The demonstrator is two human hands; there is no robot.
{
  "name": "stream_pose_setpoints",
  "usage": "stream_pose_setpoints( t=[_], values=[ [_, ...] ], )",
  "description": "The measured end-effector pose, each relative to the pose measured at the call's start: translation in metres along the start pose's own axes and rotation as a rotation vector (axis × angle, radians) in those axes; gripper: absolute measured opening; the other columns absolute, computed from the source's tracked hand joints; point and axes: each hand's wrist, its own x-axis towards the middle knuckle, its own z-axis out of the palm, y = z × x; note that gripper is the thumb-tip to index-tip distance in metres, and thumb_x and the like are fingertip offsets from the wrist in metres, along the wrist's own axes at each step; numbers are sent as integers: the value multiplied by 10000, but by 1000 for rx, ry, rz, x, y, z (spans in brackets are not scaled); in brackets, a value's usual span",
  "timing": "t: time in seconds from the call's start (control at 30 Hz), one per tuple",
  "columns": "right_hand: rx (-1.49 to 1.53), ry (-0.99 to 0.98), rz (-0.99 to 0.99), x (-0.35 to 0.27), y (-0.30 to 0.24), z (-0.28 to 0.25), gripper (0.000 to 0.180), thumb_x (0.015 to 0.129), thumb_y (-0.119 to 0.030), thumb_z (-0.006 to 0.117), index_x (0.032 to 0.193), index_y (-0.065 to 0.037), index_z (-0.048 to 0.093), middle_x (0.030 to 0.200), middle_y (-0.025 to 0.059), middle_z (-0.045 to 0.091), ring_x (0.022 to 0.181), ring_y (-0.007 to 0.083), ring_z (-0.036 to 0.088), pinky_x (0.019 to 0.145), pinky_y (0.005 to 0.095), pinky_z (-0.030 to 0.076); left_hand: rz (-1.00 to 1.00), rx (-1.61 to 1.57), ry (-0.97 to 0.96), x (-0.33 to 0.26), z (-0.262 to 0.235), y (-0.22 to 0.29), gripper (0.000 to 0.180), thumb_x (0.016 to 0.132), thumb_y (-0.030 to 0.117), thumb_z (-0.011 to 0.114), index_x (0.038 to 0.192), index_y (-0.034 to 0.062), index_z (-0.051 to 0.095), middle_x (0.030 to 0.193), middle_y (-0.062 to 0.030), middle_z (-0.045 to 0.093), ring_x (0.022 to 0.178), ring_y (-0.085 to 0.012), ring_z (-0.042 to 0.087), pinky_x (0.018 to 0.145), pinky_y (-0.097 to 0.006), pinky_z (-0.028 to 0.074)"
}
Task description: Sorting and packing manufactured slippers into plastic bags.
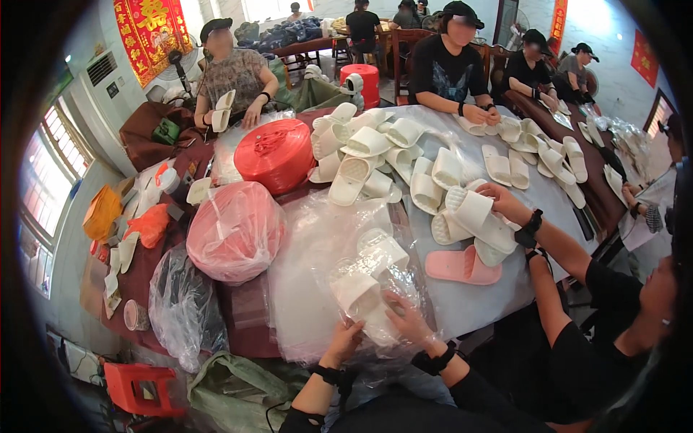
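Observation:
My left hand (344, 340) and my right hand (408, 320) grip a clear plastic bag (375, 278) that holds a pair of white slippers (357, 290). The bag rests on the near edge of the table, on a spread of clear plastic bags (310, 238). My left hand holds the bag's lower left side. The right one presses on the lower right side through the plastic. A black band sits on each wrist.
A person at my right holds white slippers (473, 211) above a pink slipper (462, 265). A heap of white slippers (390, 155) covers the table's middle. Two red spools (276, 153) (234, 229) stand at left. Other people sit around the far side. A red stool (137, 388) is on the floor.

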Motion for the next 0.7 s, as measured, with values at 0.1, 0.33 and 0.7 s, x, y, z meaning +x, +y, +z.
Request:
stream_pose_setpoints(
  t=[0.1, 0.33, 0.7],
  values=[
    [-576, -153, -391, -8, 3, -20, 528, 847, -263, 628, 1303, -58, 461, 1253, 198, 521, 1203, 321, 462, 1010, 410, 358, 54, -165, 11, -2, 2, 6, 408, 875, 32, 506, 1276, 40, 428, 1195, -96, 554, 1037, -210, 575, 835, -332, 486],
    [-674, -274, -386, -14, -12, 9, 580, 824, -392, 617, 1315, -133, 452, 1350, 158, 433, 1290, 310, 365, 1074, 504, 233, -109, -245, 45, -8, 1, 14, 457, 851, 123, 528, 1286, 33, 422, 1185, -106, 557, 1056, -244, 571, 866, -383, 493],
    [-675, 61, -302, -12, 9, 23, 474, 836, -333, 592, 1258, -133, 514, 1405, 132, 389, 1320, 300, 336, 1079, 533, 186, -3, -53, 45, 0, -8, 10, 464, 798, 0, 577, 1241, 57, 452, 1121, -91, 573, 1024, -257, 561, 865, -416, 468]
  ],
)
